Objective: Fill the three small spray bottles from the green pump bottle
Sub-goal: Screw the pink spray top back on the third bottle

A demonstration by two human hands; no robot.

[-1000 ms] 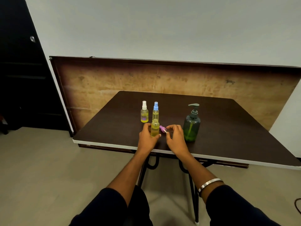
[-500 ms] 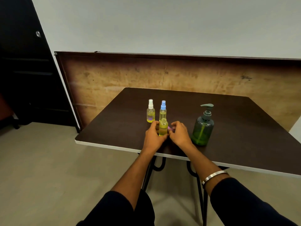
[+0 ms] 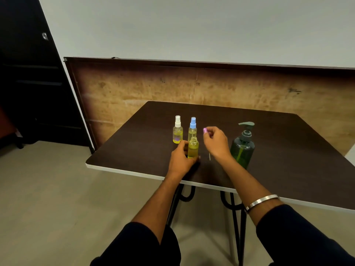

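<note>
Dark table [image 3: 288, 150], capped bottles [image 3: 177, 129] behind.

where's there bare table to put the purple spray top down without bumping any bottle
Bare tabletop lies right of the green pump bottle, along the far edge behind the bottles, and at the left corner beside the white-capped bottle. It is crowded where the left hand holds the open bottle, close before the blue-capped bottle. The right hand pinches the purple spray top.
</note>
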